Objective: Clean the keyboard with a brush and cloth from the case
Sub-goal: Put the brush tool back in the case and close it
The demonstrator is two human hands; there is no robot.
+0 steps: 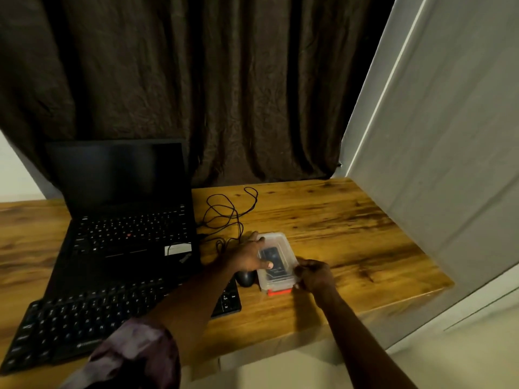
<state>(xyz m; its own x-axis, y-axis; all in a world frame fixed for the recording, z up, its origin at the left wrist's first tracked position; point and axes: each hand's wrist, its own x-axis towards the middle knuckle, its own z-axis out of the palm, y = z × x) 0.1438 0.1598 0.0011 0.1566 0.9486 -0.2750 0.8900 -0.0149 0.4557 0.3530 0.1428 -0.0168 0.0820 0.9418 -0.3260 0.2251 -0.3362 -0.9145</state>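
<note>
1 laptop (123,220), 1 kbd (84,324), 1 mouse (245,277), 1 case (278,242).

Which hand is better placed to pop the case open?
Right, probably. The right hand has fingers curled at the near right edge of the case, beside the orange latch. The left hand holds the case from above, better suited to steadying it.

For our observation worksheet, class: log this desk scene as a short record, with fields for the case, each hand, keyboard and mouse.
case: clear rectangular plastic case, lid on, on wooden desk
left hand: holds case's left side, thumb on lid
right hand: grips near right corner
keyboard: flat black keyboard, left forearm passes over its right end
mouse: rounded black mouse, left of case
</note>
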